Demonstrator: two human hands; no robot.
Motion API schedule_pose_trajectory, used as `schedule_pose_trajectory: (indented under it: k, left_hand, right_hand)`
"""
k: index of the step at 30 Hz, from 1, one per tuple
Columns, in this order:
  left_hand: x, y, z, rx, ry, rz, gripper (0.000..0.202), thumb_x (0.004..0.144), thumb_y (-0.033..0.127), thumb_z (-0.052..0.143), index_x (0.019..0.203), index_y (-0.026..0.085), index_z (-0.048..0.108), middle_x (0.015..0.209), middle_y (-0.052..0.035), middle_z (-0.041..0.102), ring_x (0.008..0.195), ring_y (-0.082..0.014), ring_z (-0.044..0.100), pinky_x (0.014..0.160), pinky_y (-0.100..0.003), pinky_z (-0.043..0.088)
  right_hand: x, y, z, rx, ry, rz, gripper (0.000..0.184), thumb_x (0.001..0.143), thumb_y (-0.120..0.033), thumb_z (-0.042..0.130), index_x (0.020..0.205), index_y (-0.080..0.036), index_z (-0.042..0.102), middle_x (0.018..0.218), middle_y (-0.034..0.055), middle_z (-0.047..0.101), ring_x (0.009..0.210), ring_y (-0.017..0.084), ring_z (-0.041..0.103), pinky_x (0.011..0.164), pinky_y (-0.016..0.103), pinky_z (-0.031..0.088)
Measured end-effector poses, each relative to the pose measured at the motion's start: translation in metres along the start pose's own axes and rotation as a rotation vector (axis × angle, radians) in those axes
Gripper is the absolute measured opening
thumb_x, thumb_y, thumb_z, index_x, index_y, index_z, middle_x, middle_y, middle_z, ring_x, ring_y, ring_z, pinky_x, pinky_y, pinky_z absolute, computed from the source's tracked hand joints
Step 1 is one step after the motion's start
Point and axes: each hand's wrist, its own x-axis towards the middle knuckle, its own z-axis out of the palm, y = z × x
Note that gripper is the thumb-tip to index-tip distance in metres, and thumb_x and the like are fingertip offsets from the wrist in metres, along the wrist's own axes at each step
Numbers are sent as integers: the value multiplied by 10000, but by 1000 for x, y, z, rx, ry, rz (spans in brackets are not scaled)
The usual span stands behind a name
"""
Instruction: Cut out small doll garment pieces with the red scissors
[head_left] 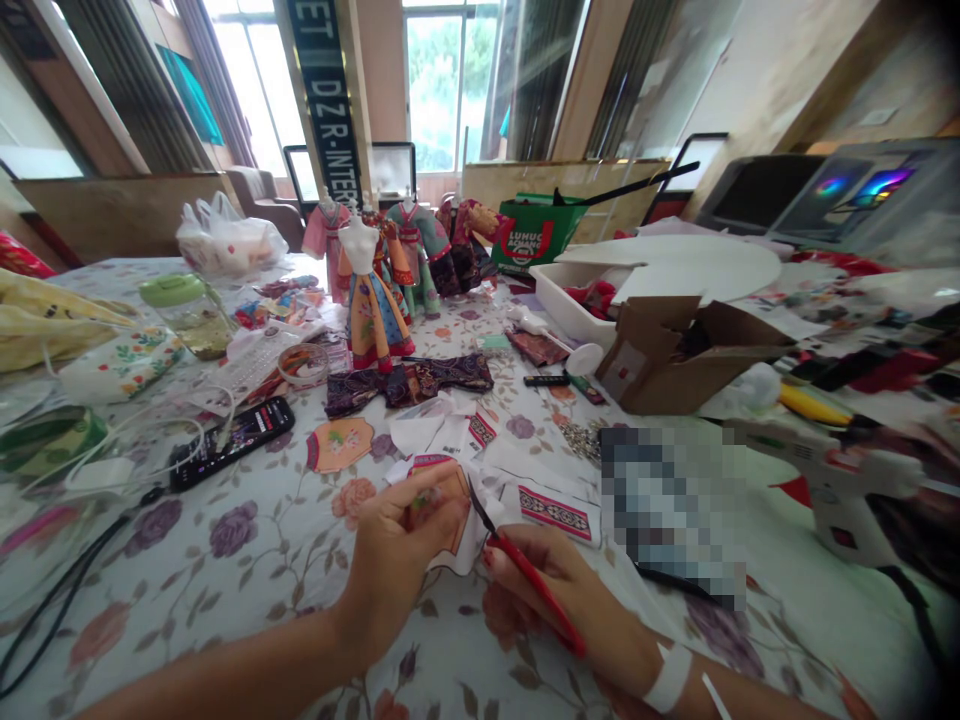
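Note:
Pinched in my left hand [401, 550] is a piece of printed fabric [450, 520], white at the edges with an orange, dark-outlined shape on it. My right hand [559, 570] grips red-handled scissors [536, 590], their dark blades pointing up and touching or close to the fabric's right side. Just beyond lie white fabric scraps with patterned bands [555, 508]. An orange cut-out piece with flowers [340, 445] rests on the tablecloth to the left. Farther back, a small mannequin [360, 250] wears an orange and blue skirt, in front of several dressed miniature mannequins.
A phone [232, 440] with cables lies left, near a green-lidded jar [184, 315]. To the right are a cardboard box [652, 350], a white tray [570, 305], a blurred-out rectangular item [675, 515] and a glue gun [840, 480]. Dark patterned cloth [442, 380] lies before the mannequins.

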Motion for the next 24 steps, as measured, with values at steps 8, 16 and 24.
schedule_pose_trajectory:
  k: [8,16,24]
  left_hand:
    - [1,2,-1,55,-16,-14,359,712,294,697,1045,166,726,527,56,384,491,-71,312,425,-173,283]
    - [0,4,-1,50,0,-12,350,697,288,708,1025,166,733,545,40,451,497,-79,343,427,-176,314]
    - [1,-2,-1,57,-2,19,348,703,280,701,1034,177,730,534,44,446,494,-80,325,435,-182,301]
  right_hand:
    - [0,-4,1,-16,19,20,440,756,-531,649,591,-178,445,460,1,575,411,109,501,433,200,317]
    - [1,0,1,-10,25,46,413,764,-516,649,614,-177,466,479,-4,586,428,112,509,436,200,311]
    - [0,4,-1,33,9,19,405,765,-495,666,618,-181,457,481,-23,552,449,121,522,467,221,359]
